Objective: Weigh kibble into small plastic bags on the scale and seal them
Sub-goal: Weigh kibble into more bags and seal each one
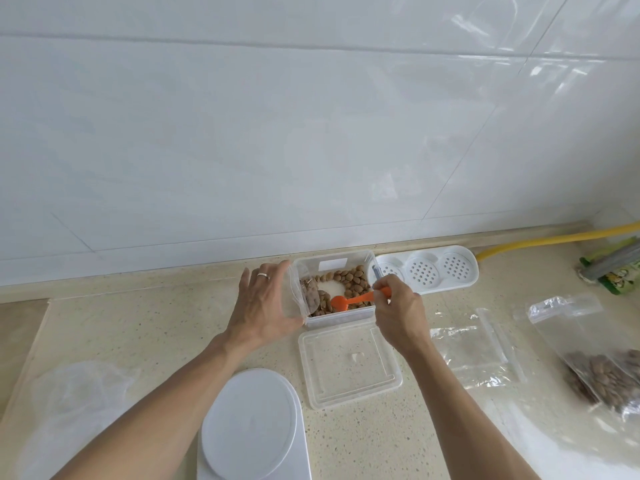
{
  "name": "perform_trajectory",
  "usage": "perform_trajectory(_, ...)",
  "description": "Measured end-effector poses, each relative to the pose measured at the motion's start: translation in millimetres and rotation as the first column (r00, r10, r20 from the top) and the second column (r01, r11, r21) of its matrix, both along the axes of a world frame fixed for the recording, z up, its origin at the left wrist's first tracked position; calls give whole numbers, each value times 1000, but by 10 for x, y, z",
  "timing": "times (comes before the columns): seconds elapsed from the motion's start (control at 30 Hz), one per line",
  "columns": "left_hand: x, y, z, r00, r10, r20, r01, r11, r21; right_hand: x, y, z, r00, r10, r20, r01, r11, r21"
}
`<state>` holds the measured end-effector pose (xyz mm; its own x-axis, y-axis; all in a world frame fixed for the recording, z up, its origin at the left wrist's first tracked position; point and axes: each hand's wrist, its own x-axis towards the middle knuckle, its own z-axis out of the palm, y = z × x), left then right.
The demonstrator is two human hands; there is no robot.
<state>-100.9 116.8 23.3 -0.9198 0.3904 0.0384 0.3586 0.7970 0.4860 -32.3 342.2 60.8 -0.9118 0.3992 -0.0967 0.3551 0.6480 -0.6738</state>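
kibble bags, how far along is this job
Done: filled bags lie at far right. In hand: left hand holds a small bag with some kibble at the container; right hand works the orange scoop. Left: weighing on the bare scale, sealing, and the empty bag.

Bare counter (145,317) lies left of the kibble tub (334,289); lid (349,365) and scale (252,424) crowd its near side.

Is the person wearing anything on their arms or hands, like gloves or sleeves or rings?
No gloves and no sleeves in view: both forearms are bare right down to the bottom of the picture. The left hand wears one thin silver-coloured ring on a finger. The right hand shows no ring, watch or bracelet.
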Motion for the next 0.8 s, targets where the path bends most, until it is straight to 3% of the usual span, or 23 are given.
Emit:
perform_trajectory(0.17, 9, -14, 11, 1000, -12, -2, 12, 1000, -18, -4, -118, -120, 991, -86, 105, 117, 935, -334)
perform_trajectory(0.3, -11, -45, 21, 1000, -13, -25, 12, 999, -39, -11, -129, -154, 964, -232, 128, 265, 839, -476)
perform_trajectory(0.5, -38, -36, 100, 998, -40, -42, 37, 996, -80, 28, -26, -65, 928, -354, 114, 354, 748, -561)
perform_trajectory(0.7, -144, 101, 177, 997, -17, 73, 28, 988, -153, 60, 88, 152, 933, -359, 8, 295, 755, -585)
perform_trajectory(0.8, -158, 178, 227, 992, -23, 123, 37, 992, -120, 52, 82, 321, 946, -316, -73, 217, 783, -584)
